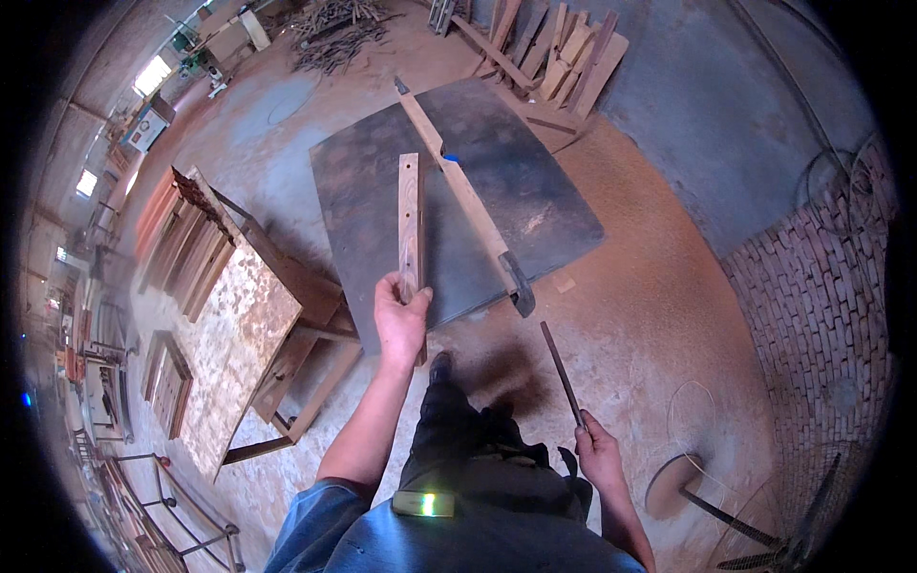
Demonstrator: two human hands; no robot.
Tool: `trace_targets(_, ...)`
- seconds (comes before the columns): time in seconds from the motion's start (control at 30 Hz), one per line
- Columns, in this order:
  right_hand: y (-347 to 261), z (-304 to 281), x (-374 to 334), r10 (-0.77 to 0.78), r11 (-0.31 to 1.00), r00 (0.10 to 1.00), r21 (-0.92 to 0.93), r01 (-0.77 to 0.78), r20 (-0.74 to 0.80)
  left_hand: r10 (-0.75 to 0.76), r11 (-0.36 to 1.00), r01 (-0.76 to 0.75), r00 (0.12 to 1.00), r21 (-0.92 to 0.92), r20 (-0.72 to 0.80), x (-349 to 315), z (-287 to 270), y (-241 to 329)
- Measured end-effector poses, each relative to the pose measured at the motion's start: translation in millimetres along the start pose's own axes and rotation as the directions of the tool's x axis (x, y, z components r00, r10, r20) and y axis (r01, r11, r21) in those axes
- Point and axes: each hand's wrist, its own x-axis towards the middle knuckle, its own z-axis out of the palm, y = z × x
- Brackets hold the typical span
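- I lose the lower part of the drilled wooden strip (410, 205) behind the left hand (399, 315); a bit of its near end shows past the palm.
- I can't see the gripped end of the slim dark rod (562, 371), covered by the right hand (597, 447).
- The pedestal fan (731, 518) at lower right runs into the black rim; its blades are hard for me to make out.
- The strip's long axis runs almost straight away from the person, its far end over the dark tabletop (358, 205); it seems lifted, though one view leaves me unsure.
- The rod points forward and slightly left, its tip near the dark end of the wooden bar (478, 215) that lies slantwise across the tabletop.
- I see the left hand clamped on the strip, the right closed round the rod.
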Motion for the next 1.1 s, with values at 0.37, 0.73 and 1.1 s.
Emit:
trace_targets(0.37,-2,9,-8,-0.017,0.998,1.000,0.056,0.018,-0.025,-0.306,0.441,0.636,0.770,-0.633,0.561,19,6,-35)
trace_targets(0.73,-25,15,-27,0.007,0.999,0.998,0.044,-0.004,-0.059,-0.346,0.572,0.619,0.777,-0.538,0.526,25,57,-38)
trace_targets(1.1,-52,17,-31,-0.042,0.999,0.998,-0.012,0.043,0.040,-0.222,0.871,-0.051,0.847,0.488,0.483,79,115,-45)
